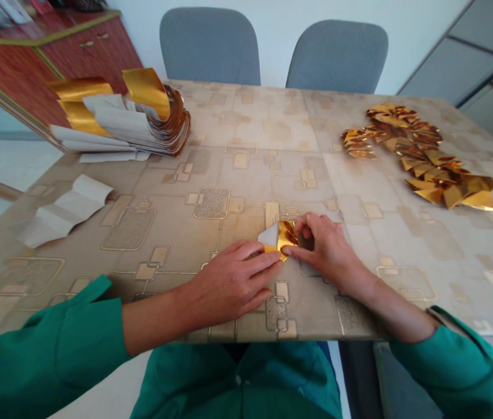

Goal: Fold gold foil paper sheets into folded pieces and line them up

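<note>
A small sheet of gold foil paper, white on its reverse and partly folded, lies on the table near its front edge. My left hand rests flat over the paper's near left part, fingers stretched out and pressing on it. At the paper's right side, my right hand pinches the gold edge between thumb and curled fingers. Part of the paper is hidden under my left fingertips.
A thick stack of gold and white paper stands at the back left. In front of it lies a creased pale sheet. Folded gold pieces form a pile at the right. Two grey chairs stand behind the patterned tablecloth.
</note>
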The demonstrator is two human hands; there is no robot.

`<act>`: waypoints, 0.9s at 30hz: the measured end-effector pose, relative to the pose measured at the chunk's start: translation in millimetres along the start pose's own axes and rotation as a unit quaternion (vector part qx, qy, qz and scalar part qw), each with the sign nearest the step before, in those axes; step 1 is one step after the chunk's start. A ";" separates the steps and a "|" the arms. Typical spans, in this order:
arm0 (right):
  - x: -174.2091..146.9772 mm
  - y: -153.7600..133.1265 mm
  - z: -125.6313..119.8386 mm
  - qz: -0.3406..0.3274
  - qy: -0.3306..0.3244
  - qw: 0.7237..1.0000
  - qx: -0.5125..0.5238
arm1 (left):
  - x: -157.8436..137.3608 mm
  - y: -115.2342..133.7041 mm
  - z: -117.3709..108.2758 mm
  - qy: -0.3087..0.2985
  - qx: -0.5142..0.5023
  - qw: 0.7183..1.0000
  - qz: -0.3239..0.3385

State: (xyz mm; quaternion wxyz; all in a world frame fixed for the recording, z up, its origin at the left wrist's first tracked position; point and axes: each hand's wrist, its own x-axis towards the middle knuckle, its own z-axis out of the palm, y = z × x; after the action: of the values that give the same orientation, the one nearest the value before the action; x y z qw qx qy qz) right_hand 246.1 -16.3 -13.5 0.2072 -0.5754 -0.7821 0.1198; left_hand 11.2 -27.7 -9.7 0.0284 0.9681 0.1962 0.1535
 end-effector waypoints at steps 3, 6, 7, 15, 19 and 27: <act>-0.1 7.7 -1.6 0.021 0.000 1.000 -0.001 | -0.2 -0.4 -0.1 -0.002 -0.004 1.000 0.004; -1.1 10.9 -2.2 0.014 0.000 1.000 0.008 | -0.2 0.0 -0.6 -0.006 -0.006 1.000 0.003; -1.7 10.0 -1.7 0.008 0.004 1.000 0.012 | -0.2 0.2 -0.8 -0.009 -0.006 1.000 0.000; -6.7 -3.1 6.6 -0.004 0.022 1.000 -0.005 | 1.0 4.4 -1.9 -0.009 0.013 1.000 -0.008; -3.7 7.5 2.7 0.001 -0.004 1.000 0.013 | 0.8 3.8 -1.9 -0.002 0.012 1.000 -0.006; 5.9 20.1 -14.7 -0.124 -0.050 0.985 0.107 | -1.6 -20.0 0.8 0.051 0.008 0.998 0.043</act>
State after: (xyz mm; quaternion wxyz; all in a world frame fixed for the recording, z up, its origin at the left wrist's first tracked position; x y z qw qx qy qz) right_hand 268.5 -5.2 -8.0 0.2415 -0.4423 -0.8392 0.2045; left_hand 2.5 -9.9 -13.2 0.0037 0.9668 0.1568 0.2017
